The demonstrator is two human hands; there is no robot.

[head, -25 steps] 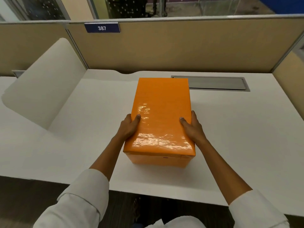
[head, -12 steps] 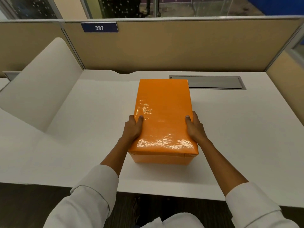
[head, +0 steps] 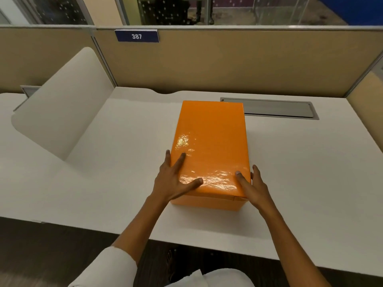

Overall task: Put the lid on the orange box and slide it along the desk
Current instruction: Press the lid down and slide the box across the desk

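While the orange box (head: 209, 154) sits closed on the white surface (head: 310, 172), its glossy lid (head: 211, 141) fully seated, the left hand (head: 172, 181) lies on the lid's near left corner with fingers (head: 179, 162) spread wide and flat; the right hand (head: 253, 188) brackets the near right corner, fingers loosely parted, thumb on top; neither hand grips.

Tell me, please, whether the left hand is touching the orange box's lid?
Touching. In the head view the left hand lies spread on the lid, its fingers flat on the glossy top near the left edge.
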